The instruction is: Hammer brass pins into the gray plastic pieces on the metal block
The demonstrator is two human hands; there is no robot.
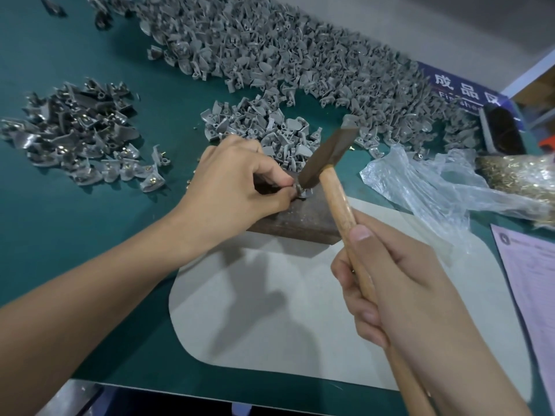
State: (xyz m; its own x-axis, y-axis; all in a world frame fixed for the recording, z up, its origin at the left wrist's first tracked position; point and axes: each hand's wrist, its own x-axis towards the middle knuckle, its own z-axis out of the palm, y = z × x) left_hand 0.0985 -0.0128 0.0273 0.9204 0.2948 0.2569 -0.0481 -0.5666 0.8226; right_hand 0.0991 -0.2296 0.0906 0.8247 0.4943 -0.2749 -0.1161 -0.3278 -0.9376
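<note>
Head view. Hammer (pixel 329 151) head is down on the gray piece (pixel 303 194) that sits on the metal block (pixel 297 219), so I judge this a strike in progress or just landed. My right hand (pixel 402 289) is wrapped round the wooden handle at 5 o'clock from the block, thumb laid along the shaft. My left hand (pixel 237 187) comes in from 9 o'clock and pinches the piece between thumb and forefinger, fingertips just beside the hammer face. Brass pin itself too small to make out under the head.

Next move, as I judge it: lift, check the pin is seated, and strike again if not. Calls for short, square blows, since my fingertips are the nearest thing to the face.

Around: loose gray pieces (pixel 261 127) at 12 o'clock, crowding the far edge of the block; pinned pieces (pixel 81 136) at 10 o'clock; bag of brass pins (pixel 516 175) at 3 o'clock, with crumpled clear plastic (pixel 420 181) between it and the block; pale mat (pixel 270 310) under the block.
</note>
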